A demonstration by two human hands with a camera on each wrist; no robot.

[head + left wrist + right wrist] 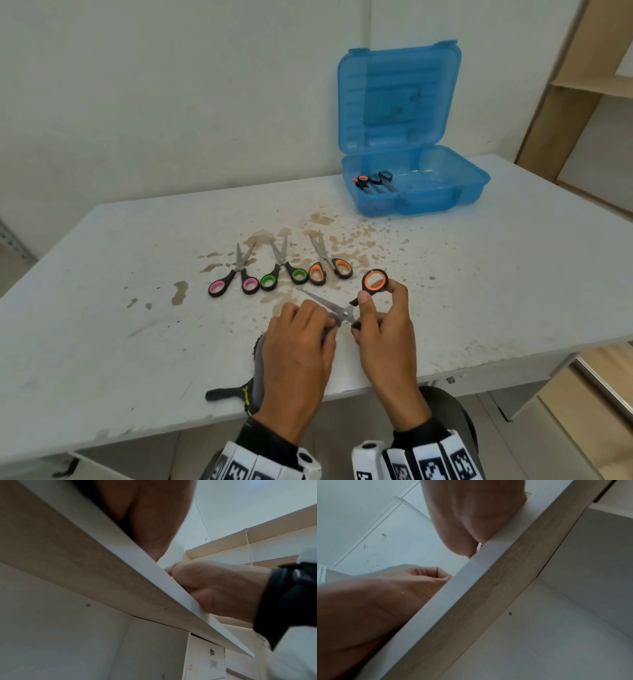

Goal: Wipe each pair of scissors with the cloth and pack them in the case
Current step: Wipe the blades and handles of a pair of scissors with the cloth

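Head view shows our right hand (383, 329) gripping the orange-handled scissors (342, 310) by their handles, blades running leftward into our left hand (298, 346), which pinches them with the cloth (257, 370), case (414, 192) well beyond.

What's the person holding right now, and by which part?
The right hand grips orange-handled scissors by the handles; the left hand holds a cloth against one blade.

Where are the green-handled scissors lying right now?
In the head view, the green-handled scissors lie on the table, between the pink-handled pair and an orange-handled pair.
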